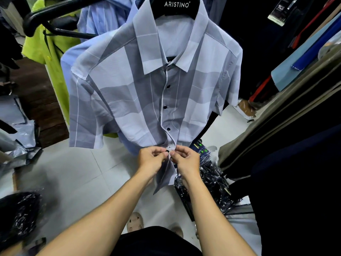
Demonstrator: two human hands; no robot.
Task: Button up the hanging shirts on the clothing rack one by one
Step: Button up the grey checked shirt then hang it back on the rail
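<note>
A grey and pale blue checked short-sleeved shirt hangs in front of me on a black hanger marked ARISTINO. Three dark buttons down its placket are fastened. Low on the placket, my left hand pinches a dark button with the shirt edge. My right hand pinches the facing placket edge right beside it. The shirt's hem hangs loose below my hands.
A black rack bar crosses the top left, with a lime-green garment and light blue shirts behind. Dark clothes hang along the right. Plastic-wrapped packs lie on the white tiled floor.
</note>
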